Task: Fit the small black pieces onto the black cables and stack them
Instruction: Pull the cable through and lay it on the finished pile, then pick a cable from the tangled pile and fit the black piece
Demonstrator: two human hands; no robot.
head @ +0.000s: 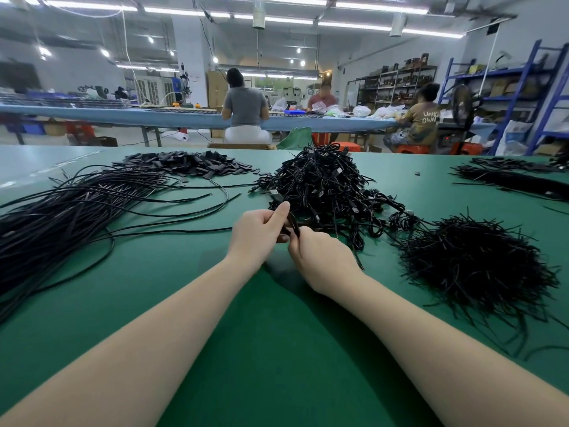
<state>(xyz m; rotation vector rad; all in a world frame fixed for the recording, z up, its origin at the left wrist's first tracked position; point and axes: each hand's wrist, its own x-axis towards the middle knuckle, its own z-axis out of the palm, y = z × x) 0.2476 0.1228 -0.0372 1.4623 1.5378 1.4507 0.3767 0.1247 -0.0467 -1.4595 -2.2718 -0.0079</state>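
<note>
Hands are meeting mid-tabletop [191, 303]: left hand [260, 231] and right hand [320, 257] fingers are pinching one black cable [292, 224]; steadying its end should ease fitting.

Bright, even light from rows of ceiling tube lights [354, 26], which blow out to white glare overhead; a pale sheen lies on the green bench [277, 349] at its far left corner. Soft, faint shadows sit on the bench just under the two forearms and beneath the hands [289, 238]. Wide-angle distortion bows the bench's far edge and tilts the blue shelving [523, 87] at the right; the background beyond the bench is soft, and the forearms nearest the lens are slightly smeared.
</note>
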